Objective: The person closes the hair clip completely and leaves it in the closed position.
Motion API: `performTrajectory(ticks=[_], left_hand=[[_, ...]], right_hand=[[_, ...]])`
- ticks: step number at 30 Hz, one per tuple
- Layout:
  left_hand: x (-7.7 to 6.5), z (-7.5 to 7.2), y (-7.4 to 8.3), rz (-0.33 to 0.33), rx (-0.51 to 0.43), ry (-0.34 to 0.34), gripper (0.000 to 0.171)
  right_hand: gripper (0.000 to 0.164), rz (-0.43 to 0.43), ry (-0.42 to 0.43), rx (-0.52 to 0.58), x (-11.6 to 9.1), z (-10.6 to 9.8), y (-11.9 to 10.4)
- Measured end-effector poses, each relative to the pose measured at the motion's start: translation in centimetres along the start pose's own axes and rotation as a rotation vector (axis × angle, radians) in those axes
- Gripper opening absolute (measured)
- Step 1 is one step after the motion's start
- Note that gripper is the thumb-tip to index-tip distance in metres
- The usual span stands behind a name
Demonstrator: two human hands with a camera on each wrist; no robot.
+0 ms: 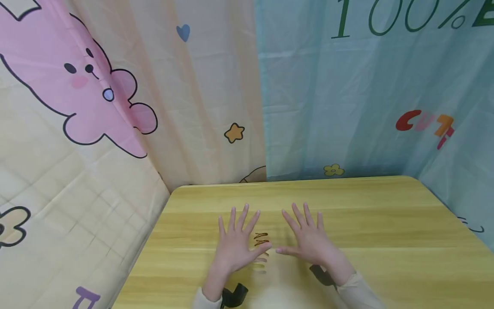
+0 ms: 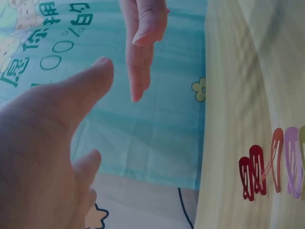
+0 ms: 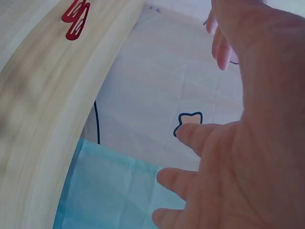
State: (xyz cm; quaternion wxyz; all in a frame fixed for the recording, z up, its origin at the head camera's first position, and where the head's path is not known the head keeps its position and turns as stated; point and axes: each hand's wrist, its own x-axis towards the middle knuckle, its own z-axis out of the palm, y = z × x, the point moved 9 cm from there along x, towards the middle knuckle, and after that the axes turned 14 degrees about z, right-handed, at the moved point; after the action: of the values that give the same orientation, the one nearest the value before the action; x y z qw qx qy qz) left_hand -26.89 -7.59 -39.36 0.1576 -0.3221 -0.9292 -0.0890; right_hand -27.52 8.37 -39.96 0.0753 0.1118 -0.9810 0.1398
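Both hands hover over the wooden table with their fingers spread, holding nothing. My left hand [image 1: 234, 249] is left of a short column of snap hair clips [image 1: 261, 242], its thumb overlapping part of the column in the head view. My right hand [image 1: 313, 243] is to the right, the two thumb tips close together but apart. In the left wrist view lie two dark red clips [image 2: 258, 170], an orange-brown clip [image 2: 277, 160], a purple clip [image 2: 292, 160] and a yellowish clip [image 2: 302, 148] cut by the frame edge. Red clips [image 3: 77, 23] also show in the right wrist view.
The pale wooden table [image 1: 386, 214] has rounded far corners. Behind it hang a cream curtain [image 1: 204, 86] and a blue curtain [image 1: 301, 94] with printed figures and lettering. A dark strapped device [image 1: 234, 296] sits at the left wrist, another dark device [image 1: 322, 275] at the right.
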Motion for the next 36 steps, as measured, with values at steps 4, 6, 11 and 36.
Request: performTrajectory(ticks=[4,6,11,36], left_hand=[[0.3,-0.8,-0.6,-0.002,-0.030,0.034,0.082],[0.5,-1.3,-0.8,-0.001,-0.049,0.058,0.081],[0.6,-2.3,-1.2,0.006,-0.086,0.111,0.079],[-3.4,3.8,-2.9,-0.031,-0.519,0.043,0.046]], right_hand=[[0.095,-0.027,0.054,0.009,0.2,-0.5,0.1],[0.093,-0.039,0.084,0.009,0.3,-0.8,0.1],[0.092,-0.054,0.127,0.052,0.5,-1.8,0.0],[0.047,0.015,0.032,0.353,0.1,-1.7,2.1]])
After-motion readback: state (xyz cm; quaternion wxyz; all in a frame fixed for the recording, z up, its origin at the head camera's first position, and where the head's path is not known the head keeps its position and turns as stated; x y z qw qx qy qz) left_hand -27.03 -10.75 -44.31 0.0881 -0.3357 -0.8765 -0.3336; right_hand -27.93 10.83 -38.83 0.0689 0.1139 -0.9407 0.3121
